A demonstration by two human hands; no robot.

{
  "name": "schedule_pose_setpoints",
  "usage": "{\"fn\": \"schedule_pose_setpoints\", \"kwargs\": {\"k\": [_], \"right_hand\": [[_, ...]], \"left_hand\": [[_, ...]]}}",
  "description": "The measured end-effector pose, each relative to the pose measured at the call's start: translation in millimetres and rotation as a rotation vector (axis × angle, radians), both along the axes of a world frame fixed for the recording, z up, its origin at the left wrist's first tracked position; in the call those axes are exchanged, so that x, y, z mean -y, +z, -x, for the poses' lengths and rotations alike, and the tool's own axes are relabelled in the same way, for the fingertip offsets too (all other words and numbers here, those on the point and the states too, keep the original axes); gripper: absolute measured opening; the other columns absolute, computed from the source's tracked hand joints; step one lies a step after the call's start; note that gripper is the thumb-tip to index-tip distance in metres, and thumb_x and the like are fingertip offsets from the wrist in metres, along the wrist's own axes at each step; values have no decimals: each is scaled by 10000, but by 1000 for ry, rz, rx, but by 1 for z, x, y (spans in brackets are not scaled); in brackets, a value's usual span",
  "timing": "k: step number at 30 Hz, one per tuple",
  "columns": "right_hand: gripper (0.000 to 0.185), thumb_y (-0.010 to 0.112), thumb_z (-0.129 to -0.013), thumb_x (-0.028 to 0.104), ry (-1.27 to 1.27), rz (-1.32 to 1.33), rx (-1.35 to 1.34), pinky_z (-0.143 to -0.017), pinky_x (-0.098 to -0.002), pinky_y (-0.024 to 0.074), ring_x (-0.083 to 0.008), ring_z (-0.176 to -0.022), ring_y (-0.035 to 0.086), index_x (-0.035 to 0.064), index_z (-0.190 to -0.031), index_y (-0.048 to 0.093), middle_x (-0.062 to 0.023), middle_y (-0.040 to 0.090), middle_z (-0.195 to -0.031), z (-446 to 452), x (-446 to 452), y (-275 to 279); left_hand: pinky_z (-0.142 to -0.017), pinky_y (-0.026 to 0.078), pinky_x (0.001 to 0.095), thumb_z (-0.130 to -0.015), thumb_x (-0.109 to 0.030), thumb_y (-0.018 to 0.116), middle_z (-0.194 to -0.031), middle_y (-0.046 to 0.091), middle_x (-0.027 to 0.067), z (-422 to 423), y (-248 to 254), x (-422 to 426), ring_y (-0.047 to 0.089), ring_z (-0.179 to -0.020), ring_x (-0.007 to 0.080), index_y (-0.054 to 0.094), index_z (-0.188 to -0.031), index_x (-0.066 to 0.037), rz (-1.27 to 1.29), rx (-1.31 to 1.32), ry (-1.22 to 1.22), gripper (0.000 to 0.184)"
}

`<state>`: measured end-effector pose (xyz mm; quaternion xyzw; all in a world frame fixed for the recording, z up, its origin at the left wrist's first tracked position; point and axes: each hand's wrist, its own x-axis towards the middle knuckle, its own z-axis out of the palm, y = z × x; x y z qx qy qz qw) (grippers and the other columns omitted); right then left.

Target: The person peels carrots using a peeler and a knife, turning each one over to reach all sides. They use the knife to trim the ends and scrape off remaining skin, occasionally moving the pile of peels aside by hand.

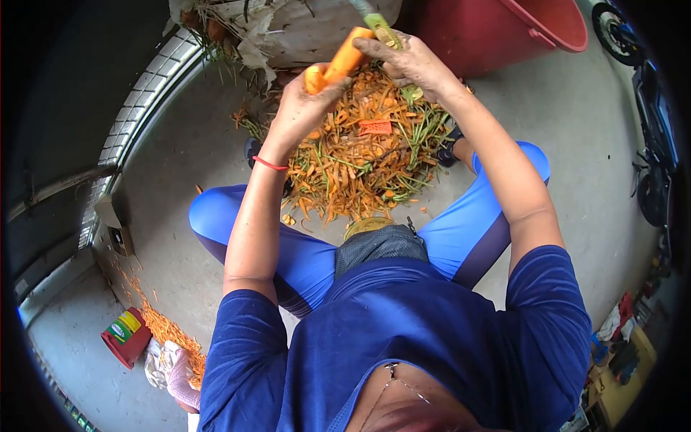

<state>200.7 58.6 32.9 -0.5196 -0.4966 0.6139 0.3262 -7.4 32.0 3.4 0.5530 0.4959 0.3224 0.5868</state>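
A peeled orange carrot [348, 56] is gripped in my left hand [306, 108], and a second orange end [314, 79] shows by the fingers; I cannot tell whether it is a separate piece. My right hand [417, 66] is closed around the green and yellow handle [384, 30] of a knife, its grey blade [360, 5] pointing up past the frame's top edge. The right thumb lies against the carrot's upper end. Below both hands spreads a heap of carrot peelings and green stalks [353, 162], with a flat orange-red piece [375, 127] on it.
Behind the heap stand a big red tub [475, 36] and a whitish sack [302, 36] with carrots at its left. A motorbike [656, 122] is at the right. A small red bucket [128, 338] lies at lower left near scattered shreds [169, 327].
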Motion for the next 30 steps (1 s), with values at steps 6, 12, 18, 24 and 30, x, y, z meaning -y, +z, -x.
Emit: {"fn": "schedule_pose_setpoints", "kwargs": {"k": [6, 12, 18, 24, 30], "right_hand": [[314, 696, -849, 361, -136, -151, -77, -410, -202, 244, -1, -460, 323, 67, -926, 615, 78, 424, -552, -12, 3, -4], [229, 664, -875, 315, -661, -172, -351, -375, -165, 264, -29, -438, 388, 110, -901, 565, 11, 525, -621, -72, -26, 25], [222, 655, -880, 294, -971, -648, -281, -363, -151, 301, -25, -460, 422, 99, -954, 576, -38, 615, -738, -193, -76, 25], [225, 643, -890, 293, -1079, -639, -132, -358, -173, 296, -27, -438, 408, 79, -916, 579, -26, 621, -708, -195, -81, -10], [261, 702, -842, 331, -508, -579, 189, -452, -213, 347, -46, -483, 444, 80, -910, 675, 29, 569, -628, -117, -13, -73]], "left_hand": [[-719, 519, 252, -914, -353, 603, -948, 634, 49, -18, 6, -1, 608, -830, 101, 587, -1180, -20, -37, 193, 52, 427], [-872, 502, 321, -958, -454, 461, -1230, 542, 121, -9, -7, -21, 567, -1077, 188, 485, -1274, -1, 58, 446, 143, 553], [-801, 475, 236, -948, -344, 549, -1112, 607, 20, 10, -49, -16, 572, -1001, 107, 564, -1233, -53, 108, 18, 143, 407], [-869, 466, 375, -924, -378, 530, -1143, 600, 181, 36, -69, -7, 588, -1034, 303, 601, -1158, -26, -217, -622, -39, 428], [-928, 439, 405, -888, -376, 543, -1147, 592, 240, 59, -123, 0, 566, -1075, 370, 613, -1143, -20, -66, -818, -238, 444]]}}
